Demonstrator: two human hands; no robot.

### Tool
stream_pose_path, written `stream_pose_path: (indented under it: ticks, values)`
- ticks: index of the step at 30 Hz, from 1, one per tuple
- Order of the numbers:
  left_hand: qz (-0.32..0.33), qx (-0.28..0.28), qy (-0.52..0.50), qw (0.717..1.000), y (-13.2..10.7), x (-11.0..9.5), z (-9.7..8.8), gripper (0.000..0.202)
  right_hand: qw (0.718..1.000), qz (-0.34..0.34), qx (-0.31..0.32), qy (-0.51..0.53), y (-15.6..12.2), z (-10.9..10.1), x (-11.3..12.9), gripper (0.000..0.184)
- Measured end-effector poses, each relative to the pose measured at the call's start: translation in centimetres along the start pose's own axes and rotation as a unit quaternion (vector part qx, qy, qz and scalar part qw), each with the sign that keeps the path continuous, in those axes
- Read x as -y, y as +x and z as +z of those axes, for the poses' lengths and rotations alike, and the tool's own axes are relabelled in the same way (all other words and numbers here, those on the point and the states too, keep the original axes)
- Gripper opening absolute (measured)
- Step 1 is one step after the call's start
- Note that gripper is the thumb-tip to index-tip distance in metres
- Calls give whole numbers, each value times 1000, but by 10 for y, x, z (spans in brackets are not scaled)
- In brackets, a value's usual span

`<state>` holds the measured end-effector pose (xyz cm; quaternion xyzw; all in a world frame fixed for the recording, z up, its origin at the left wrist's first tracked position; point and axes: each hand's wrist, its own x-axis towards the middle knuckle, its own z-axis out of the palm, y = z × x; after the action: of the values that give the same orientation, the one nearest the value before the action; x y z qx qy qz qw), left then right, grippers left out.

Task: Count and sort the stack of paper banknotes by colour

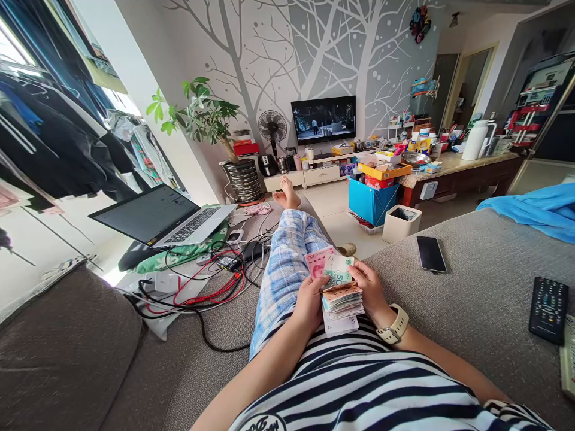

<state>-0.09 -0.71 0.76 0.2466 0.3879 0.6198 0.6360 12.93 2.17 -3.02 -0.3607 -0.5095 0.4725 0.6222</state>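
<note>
We have both hands close together over our lap, each closed on paper money. Our left hand is pinched, its thumb pressed on the notes near the lower edge of the pink note, and it clasps the left side of the stack of notes. Our right hand is pinched too, with thumb and fingers together on the right edge of the green note. The fingers beneath the stack are mostly hidden, so we cannot tell how far the right hand also bears it.

The green note lies between our two hands, overlapping the pink note, which fans out to its upper left. The stack sits just below them, also between the hands, and a pale note sticks out under its near end, above our striped shirt. A watch circles our right wrist. To the right, on the sofa, lie a phone and, farther off, a remote.
</note>
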Motion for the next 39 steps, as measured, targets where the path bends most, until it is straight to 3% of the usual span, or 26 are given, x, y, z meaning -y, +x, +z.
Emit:
stream_pose_path:
  ticks: [4,10,18,33,39]
  values:
    - [16,-9,-9,1000,4,2,-2,3,1000,-6,1,10,0,0,0,33]
    - [26,7,-13,1000,6,2,0,14,999,-10,21,43,-2,1,4,30]
    - [-8,29,-22,999,5,0,1,13,998,-23,42,51,-5,0,9,26]
    - [-4,-5,-6,1000,0,-1,3,15,997,-22,50,46,-6,1,10,24]
    - [1,8,5,1000,5,4,-3,15,999,-4,49,21,-7,1,12,28]
